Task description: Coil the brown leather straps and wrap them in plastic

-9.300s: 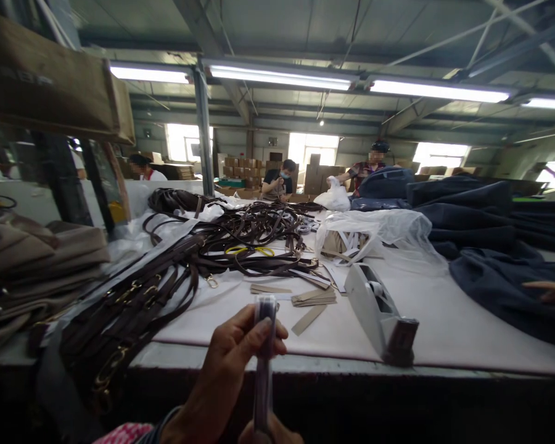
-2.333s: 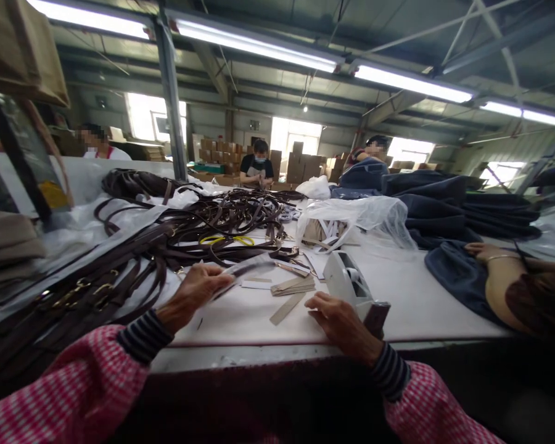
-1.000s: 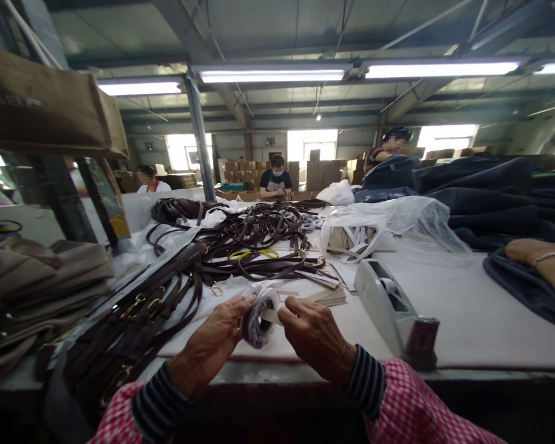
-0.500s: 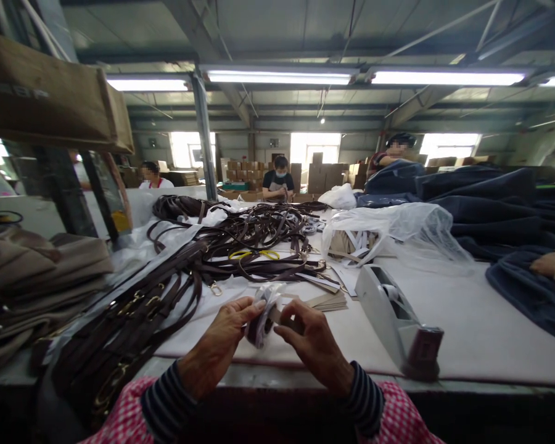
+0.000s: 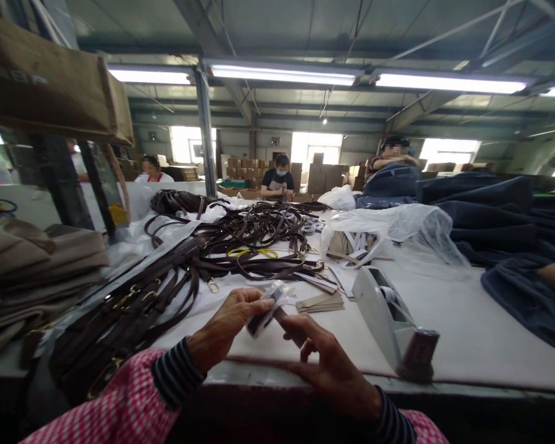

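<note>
My left hand (image 5: 234, 317) pinches a small dark coiled strap in clear plastic (image 5: 261, 320), thumb on top, just above the near part of the table. A flat brown strip (image 5: 292, 327) runs from the coil toward my right hand (image 5: 326, 357), whose curled fingers lie along it and grip it; part of the strip is hidden behind them. Beyond my hands lies a small stack of beige strips (image 5: 321, 302). To their right stands a grey tape dispenser (image 5: 386, 320) with a roll of tape in it.
Dark brown straps with gold clasps (image 5: 134, 314) are heaped at left and centre. A clear plastic bag (image 5: 393, 228) of strips lies behind the dispenser. Dark blue fabric (image 5: 485, 209) is piled at right, brown fabric (image 5: 41, 265) at left. Co-workers are across the table.
My right hand has moved down and right, drawing the brown strip out straight from the coil. My left hand has tilted the wrapped coil; its forearm now reaches more from the left.
</note>
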### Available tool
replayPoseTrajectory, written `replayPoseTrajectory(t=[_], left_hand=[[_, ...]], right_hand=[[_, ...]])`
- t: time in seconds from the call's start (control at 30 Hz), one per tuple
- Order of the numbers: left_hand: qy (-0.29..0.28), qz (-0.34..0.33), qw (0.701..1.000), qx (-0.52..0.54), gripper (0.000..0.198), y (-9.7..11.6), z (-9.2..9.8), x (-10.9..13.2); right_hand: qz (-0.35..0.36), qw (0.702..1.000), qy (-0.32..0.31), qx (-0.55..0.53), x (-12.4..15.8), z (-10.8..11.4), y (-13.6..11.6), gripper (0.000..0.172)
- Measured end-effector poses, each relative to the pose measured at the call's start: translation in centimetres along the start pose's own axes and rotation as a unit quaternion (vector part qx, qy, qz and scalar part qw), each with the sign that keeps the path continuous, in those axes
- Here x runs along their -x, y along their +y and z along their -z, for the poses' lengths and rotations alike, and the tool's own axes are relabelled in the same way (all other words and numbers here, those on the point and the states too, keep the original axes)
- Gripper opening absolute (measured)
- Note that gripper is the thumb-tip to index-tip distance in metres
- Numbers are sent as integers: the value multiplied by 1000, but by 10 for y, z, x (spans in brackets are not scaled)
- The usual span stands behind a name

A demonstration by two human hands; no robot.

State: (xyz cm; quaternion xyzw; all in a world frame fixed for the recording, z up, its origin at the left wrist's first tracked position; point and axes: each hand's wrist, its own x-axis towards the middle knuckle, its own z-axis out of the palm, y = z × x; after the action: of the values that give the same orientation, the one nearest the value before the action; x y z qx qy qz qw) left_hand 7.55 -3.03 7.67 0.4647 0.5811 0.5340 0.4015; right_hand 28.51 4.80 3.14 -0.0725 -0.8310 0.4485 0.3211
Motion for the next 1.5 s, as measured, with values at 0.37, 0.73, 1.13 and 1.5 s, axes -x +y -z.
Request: replayPoseTrajectory(t=[0.37, 0.73, 1.13, 1.5], left_hand=[[-6, -156, 936, -316, 6, -19, -24, 8], [12, -163, 937, -309, 31, -46, -16, 11], [94, -149, 952, -249, 63, -56, -24, 11], [4, -177, 843, -508, 5, -32, -11, 18]], right_hand=[[147, 931, 99, 319, -6, -12, 24, 19], [-22, 980, -2, 197, -30, 4, 23, 13], [-25, 992, -51, 117, -59, 8, 22, 19], [-35, 996, -34, 71, -62, 9, 18, 17]])
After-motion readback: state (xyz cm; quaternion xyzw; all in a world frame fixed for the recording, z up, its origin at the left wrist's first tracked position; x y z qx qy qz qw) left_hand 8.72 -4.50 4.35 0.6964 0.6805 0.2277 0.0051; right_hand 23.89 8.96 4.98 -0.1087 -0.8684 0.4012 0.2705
